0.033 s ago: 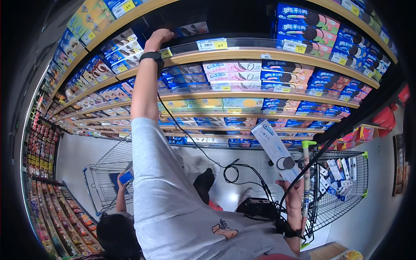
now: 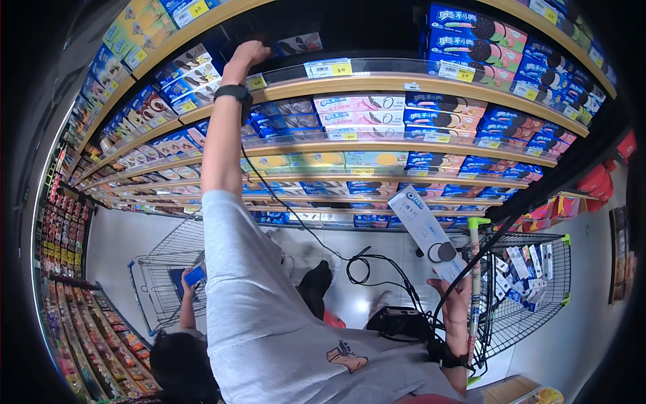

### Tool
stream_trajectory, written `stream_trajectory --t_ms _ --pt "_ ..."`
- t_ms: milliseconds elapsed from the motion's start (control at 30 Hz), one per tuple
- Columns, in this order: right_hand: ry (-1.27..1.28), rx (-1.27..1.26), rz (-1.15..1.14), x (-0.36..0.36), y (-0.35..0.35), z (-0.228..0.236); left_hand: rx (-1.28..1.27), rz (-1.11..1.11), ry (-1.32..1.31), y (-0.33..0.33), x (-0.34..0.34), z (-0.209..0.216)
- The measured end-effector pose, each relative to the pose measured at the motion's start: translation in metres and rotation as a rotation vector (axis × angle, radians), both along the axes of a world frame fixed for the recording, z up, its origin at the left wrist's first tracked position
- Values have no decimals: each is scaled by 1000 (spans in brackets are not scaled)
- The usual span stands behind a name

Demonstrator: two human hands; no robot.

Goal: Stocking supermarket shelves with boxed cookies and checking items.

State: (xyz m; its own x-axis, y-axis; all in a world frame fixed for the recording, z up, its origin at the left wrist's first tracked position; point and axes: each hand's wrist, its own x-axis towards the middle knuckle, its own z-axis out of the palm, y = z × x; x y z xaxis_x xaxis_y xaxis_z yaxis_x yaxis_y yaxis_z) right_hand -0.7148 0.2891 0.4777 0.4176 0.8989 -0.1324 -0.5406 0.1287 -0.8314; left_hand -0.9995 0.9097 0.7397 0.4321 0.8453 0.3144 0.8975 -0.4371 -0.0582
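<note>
High on the left, my left hand (image 2: 250,54) reaches into a dark shelf bay, a dark band on its wrist. Its fingers are curled at the near end of a dark blue cookie box (image 2: 300,44); whether they grip it is hidden. My right hand (image 2: 452,288), low on the right, holds a long white cookie box (image 2: 424,225) by its lower end. The box is tilted, with a dark cookie pictured on its face. Beside that hand stands the upright-looking handle (image 2: 475,269) of a shopping cart.
Stacked cookie boxes (image 2: 474,54) fill the shelves (image 2: 377,85). The wire cart (image 2: 531,337) on the right holds several boxes. Black cables (image 2: 363,266) hang before me. At lower left, another person's hand (image 2: 187,286) holds a blue pack by a second cart (image 2: 151,269).
The view has shifted very slightly. Both hands keep nearly the same places, and the white box stays in my right hand.
</note>
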Motion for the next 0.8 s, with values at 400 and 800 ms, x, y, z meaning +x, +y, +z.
stream_trajectory --t_ms 400,800 --pt "-40 -22 60 -15 27 31 -12 -1173 296 -421 120 -122" --pt "-442 -57 -26 9 -9 20 -870 -1039 -1113 -421 147 -145"
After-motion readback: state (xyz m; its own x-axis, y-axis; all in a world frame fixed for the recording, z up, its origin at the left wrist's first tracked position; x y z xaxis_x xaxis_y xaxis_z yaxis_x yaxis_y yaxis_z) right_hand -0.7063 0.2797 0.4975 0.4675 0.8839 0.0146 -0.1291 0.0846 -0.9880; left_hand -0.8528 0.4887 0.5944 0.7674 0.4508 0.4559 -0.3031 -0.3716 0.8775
